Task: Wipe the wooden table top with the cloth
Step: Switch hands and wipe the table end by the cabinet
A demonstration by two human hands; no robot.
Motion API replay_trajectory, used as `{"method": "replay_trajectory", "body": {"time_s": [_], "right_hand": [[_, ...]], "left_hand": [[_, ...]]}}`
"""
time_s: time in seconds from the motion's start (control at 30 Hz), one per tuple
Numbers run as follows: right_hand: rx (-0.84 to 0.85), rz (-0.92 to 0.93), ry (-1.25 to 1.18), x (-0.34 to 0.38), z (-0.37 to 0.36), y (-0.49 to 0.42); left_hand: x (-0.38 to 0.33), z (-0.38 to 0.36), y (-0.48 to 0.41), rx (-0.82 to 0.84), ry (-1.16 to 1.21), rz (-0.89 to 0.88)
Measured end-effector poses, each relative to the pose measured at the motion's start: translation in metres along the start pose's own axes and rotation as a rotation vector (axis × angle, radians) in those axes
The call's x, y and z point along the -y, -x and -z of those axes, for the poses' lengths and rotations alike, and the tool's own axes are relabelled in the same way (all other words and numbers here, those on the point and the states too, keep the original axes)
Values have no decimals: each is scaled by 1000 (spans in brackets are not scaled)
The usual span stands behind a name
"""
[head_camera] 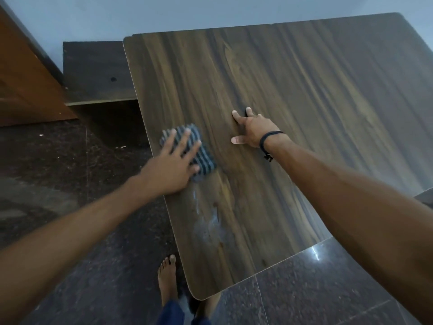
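The wooden table top point(293, 95) fills the middle and right of the head view, brown with streaky grain. A folded cloth point(203, 158) with dark and pale blue stripes lies near the table's left edge. My left hand point(171, 165) presses flat on the cloth, fingers spread over it. My right hand point(253, 132) rests on the bare wood to the right of the cloth, fingers spread, a black band on its wrist. A pale wet smear point(208, 224) marks the wood below the cloth.
Dark polished stone floor point(70, 165) lies left of and below the table. A dark low board point(93, 71) stands by the wall at the table's far left corner. A brown wooden panel point(25, 78) leans at far left. My bare foot point(167, 275) stands by the table's near corner.
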State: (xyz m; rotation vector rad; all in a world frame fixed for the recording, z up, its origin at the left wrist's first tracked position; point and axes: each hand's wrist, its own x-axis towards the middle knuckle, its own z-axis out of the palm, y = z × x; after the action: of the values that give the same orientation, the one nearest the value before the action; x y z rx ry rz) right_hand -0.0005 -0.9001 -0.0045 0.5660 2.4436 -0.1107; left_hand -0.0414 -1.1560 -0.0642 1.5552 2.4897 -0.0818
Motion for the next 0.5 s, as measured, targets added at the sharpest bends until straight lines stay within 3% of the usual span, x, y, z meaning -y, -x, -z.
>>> {"method": "replay_trajectory", "body": {"time_s": [0.1,0.17,0.27,0.4,0.5], "right_hand": [[9,2,13,0,0,1],[10,1,12,0,-2,0],[6,-4,11,-2,-4,0],[-12,5,-13,-2,-6,1],[-4,0,-19,0,-4,1]], "left_hand": [[4,-4,15,-42,2,17],[25,-6,2,62,142,156],[26,0,-6,55,245,277],[-36,-22,36,-119,55,-23],[-25,-20,33,83,97,46]]}}
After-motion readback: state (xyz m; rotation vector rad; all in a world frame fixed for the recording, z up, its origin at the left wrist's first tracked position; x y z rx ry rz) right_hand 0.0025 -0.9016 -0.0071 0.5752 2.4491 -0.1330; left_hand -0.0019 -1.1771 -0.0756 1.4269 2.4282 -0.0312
